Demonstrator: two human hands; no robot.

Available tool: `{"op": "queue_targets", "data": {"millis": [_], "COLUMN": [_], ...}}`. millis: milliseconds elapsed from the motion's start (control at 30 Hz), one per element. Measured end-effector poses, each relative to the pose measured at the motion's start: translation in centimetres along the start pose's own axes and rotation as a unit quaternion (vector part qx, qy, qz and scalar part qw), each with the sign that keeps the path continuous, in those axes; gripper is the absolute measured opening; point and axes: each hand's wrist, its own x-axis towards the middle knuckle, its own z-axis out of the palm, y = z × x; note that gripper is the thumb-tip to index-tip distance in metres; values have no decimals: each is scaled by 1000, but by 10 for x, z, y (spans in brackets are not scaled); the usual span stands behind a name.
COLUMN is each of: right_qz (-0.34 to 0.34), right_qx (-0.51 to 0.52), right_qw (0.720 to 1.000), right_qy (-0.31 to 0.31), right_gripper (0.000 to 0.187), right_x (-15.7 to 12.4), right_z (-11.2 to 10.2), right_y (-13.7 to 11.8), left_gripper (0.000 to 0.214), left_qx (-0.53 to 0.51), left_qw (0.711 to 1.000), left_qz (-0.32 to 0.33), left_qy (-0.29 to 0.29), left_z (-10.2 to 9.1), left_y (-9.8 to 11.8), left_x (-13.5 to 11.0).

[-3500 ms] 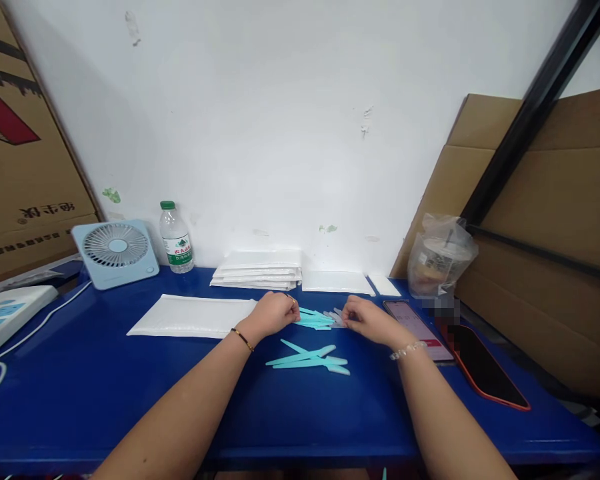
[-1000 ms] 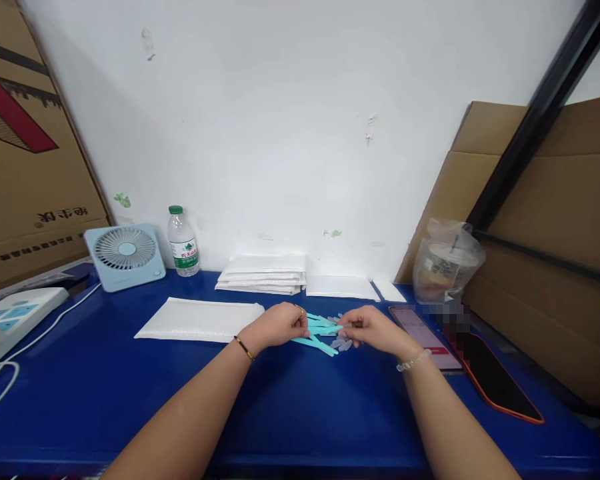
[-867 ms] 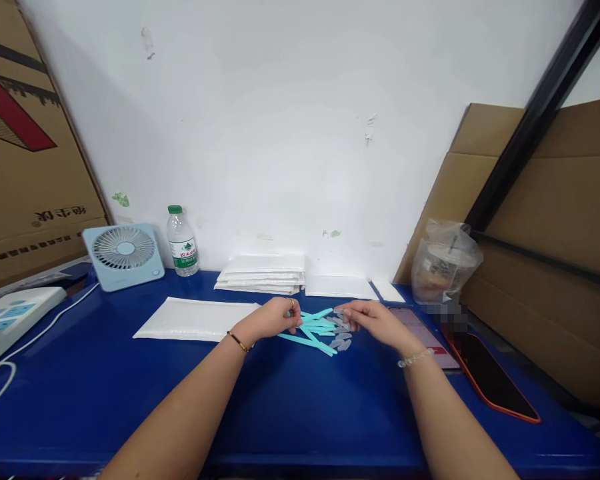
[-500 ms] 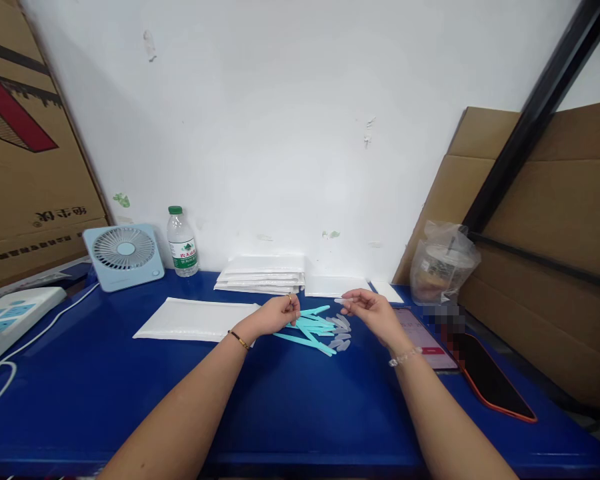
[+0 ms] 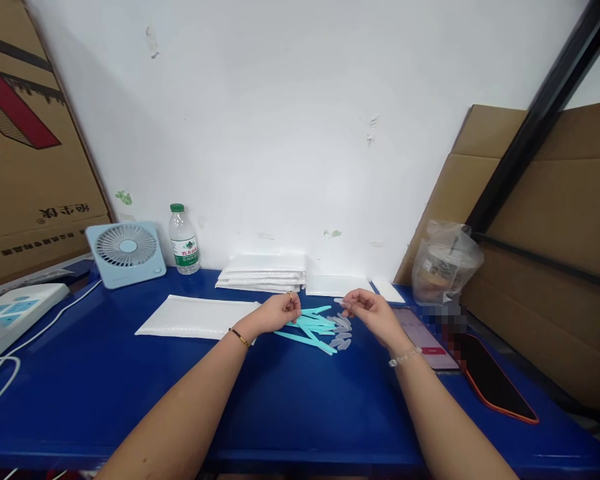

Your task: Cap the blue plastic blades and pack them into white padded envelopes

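My left hand (image 5: 279, 313) is closed in a pinch at the left end of a pile of slim turquoise sticks (image 5: 316, 341), which look like eyebrow razors. One turquoise stick (image 5: 317, 311) runs rightward from its fingertips. Small translucent caps (image 5: 343, 343) lie against the right ends of the pile. Just above these, my right hand (image 5: 369, 311) pinches one translucent cap (image 5: 339, 301) between thumb and fingers. Behind my left wrist lies a flat white padded mailer (image 5: 195, 317), partly covered by the hand.
White mailers (image 5: 260, 272) are stacked against the wall, with flat white packets (image 5: 337, 285) beside them. On the left stand a fan (image 5: 127, 247), a water bottle (image 5: 185, 243) and a power strip (image 5: 25, 317). To the right are phones (image 5: 495, 380) and a bagged drink cup (image 5: 445, 270).
The view has shifted very slightly. Both hands keep nearly the same place and grip, and the pile looks unchanged.
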Motion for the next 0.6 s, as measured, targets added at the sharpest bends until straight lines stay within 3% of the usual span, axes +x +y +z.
{"op": "queue_targets", "data": {"millis": [233, 600], "right_qz": [8, -20], "right_qx": [-4, -45], "right_qw": [1000, 999], "right_qy": [-8, -17], "right_gripper": [32, 22], "right_x": [1, 0], "right_z": [1, 0], "right_y": [1, 3], "left_gripper": [25, 25], "left_qx": [5, 7], "left_qw": [1000, 1000], "left_qz": [-5, -5], "left_qy": [1, 3], "left_z": [0, 1], "left_y": [2, 1], "left_x": [0, 0]}}
